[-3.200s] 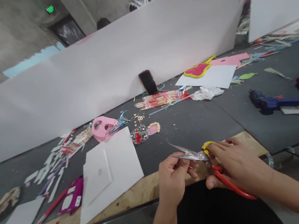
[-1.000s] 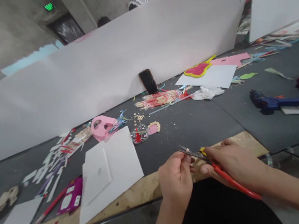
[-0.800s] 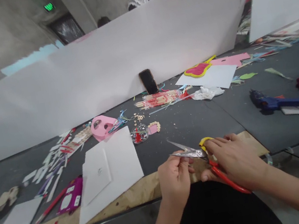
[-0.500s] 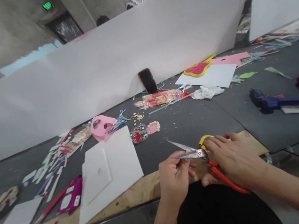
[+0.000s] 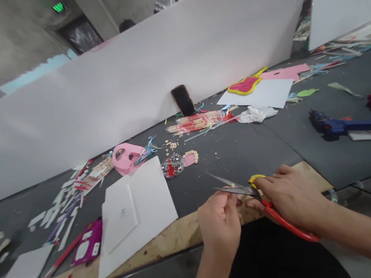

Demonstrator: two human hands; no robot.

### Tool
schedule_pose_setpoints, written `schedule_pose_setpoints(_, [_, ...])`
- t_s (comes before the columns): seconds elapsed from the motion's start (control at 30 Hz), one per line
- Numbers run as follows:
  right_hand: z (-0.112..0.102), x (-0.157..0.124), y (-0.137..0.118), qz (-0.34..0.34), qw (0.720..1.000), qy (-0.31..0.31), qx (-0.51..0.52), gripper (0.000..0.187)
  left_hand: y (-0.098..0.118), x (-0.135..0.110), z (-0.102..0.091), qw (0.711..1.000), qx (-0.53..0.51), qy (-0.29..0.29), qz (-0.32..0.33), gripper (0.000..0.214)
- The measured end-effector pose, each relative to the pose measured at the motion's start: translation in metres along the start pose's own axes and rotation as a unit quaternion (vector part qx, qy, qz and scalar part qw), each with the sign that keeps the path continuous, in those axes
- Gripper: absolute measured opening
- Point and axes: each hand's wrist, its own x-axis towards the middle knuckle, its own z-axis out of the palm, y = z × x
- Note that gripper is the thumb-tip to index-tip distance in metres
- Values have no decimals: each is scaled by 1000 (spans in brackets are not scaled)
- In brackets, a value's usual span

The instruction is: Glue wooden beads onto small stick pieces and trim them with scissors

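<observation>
My right hand [image 5: 293, 199] grips a pair of scissors [image 5: 239, 189] with one yellow and one red handle, over the table's front edge. The steel blades point left and stand slightly apart. My left hand [image 5: 220, 224] is closed in a pinch right at the blades, on something too small to make out. Both hands hover above a black cloth [image 5: 271, 258] in my lap.
White paper sheets [image 5: 140, 209] lie to the left on the grey table [image 5: 244, 147]. Beyond are a pink foam cutout [image 5: 126, 158], beads [image 5: 174, 165], a stick bundle [image 5: 197, 122], a phone [image 5: 183, 101] leaning on a white board [image 5: 126, 87]. A blue glue gun [image 5: 345, 127] lies right. A person stands behind the board.
The scissor blades shut, opened wide, and have now narrowed again beside my pinching left hand. Both hands stay at the table's front edge.
</observation>
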Motion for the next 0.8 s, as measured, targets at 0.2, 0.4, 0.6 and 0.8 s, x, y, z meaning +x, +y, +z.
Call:
schedule_pose_setpoints(0.2, [-3, 1, 2, 11, 999, -26, 32, 36, -1, 8, -2, 999, -34, -4, -25, 26])
schedule_pose_setpoints(0.4, [-8, 3, 10, 22, 999, -29, 26, 23, -10, 10, 0, 987, -141, -38, -62, 32])
schedule_pose_setpoints(0.6, [-4, -3, 11, 13, 999, -41, 32, 17, -8, 11, 2, 974, -195, -85, -73, 31])
schedule_pose_setpoints(0.8, [-6, -1, 5, -12, 999, -20, 33, 44, -3, 11, -4, 966, -210, -114, -102, 25])
